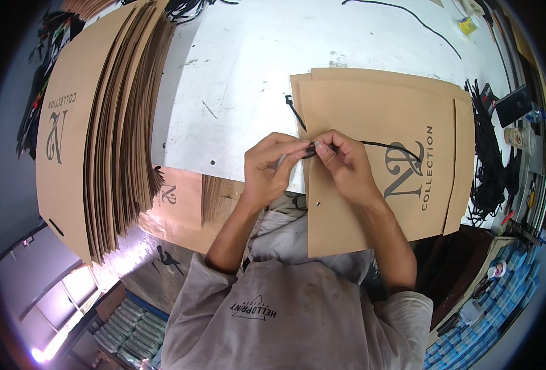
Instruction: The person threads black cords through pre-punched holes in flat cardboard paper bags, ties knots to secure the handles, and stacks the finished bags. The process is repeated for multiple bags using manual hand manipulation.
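Observation:
My left hand (267, 165) and my right hand (350, 165) meet at the left edge of a flat brown paper bag (359, 105). Fingertips of both hands pinch a black cord (390, 144) between them. One stretch of that cord runs right from my right hand across the bag's dark print. Beyond the fingers, a short black cord piece (295, 112) with a knot-like end pokes out past the bag's left edge. How the cord is looped between my fingers is hidden. A small punched hole (317, 203) shows in the bag below my right hand.
More paper bags lie under this one on the white table (236, 74). A tall stack of brown bags (119, 123) stands at the left. Black cords (489, 166) hang in a bundle at the right, near a dark phone-like object (512, 105). A yellow-labelled tub (467, 26) sits far right.

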A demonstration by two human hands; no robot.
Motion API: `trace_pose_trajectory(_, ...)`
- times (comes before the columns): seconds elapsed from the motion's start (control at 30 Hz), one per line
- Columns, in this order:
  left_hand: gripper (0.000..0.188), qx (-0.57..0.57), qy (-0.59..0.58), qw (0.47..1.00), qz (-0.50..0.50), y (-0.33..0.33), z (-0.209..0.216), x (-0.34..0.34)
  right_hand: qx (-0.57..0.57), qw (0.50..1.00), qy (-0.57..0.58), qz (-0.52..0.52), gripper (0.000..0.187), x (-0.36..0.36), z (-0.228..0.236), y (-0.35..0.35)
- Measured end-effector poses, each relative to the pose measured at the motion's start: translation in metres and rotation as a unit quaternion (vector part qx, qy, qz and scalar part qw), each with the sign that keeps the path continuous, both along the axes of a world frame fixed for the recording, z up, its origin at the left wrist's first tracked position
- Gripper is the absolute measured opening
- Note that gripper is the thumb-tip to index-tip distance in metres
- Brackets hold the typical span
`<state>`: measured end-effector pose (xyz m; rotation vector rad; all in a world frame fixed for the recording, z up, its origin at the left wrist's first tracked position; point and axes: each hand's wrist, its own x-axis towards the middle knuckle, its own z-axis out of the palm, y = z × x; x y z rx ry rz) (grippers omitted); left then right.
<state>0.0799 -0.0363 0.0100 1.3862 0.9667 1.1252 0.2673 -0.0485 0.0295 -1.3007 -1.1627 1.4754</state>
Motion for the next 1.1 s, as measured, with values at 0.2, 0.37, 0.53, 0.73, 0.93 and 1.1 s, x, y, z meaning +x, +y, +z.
trace_pose_trajectory(0.2,0.013,-0.085,-0.102,0.990,0.047,-0.005,-0.005,0.015,0.031,0.997,0.060,-0.035,0.011,-0.005,0.003,0.004)
trace_pose_trajectory(0.37,0.009,-0.097,-0.044,0.994,0.034,-0.012,0.022,-0.008,0.158,0.956,-0.237,0.071,0.004,-0.005,0.017,0.005)
trace_pose_trajectory(0.53,0.011,0.014,-0.106,0.994,0.026,-0.027,0.051,-0.029,0.315,0.857,-0.407,-0.016,0.012,-0.022,0.000,0.025)
trace_pose_trajectory(0.73,0.029,0.035,0.243,0.944,0.219,-0.005,0.029,-0.036,0.163,0.884,-0.425,-0.108,0.027,0.079,0.034,-0.002)
trace_pose_trajectory(0.93,0.016,-0.163,0.184,0.969,-0.007,-0.044,0.020,-0.004,0.013,0.898,-0.423,-0.118,0.018,0.151,0.015,-0.037)
trace_pose_trajectory(1.1,0.017,-0.208,0.132,0.969,-0.024,-0.052,0.009,0.008,-0.106,0.981,0.083,-0.139,0.010,0.070,0.024,-0.075)
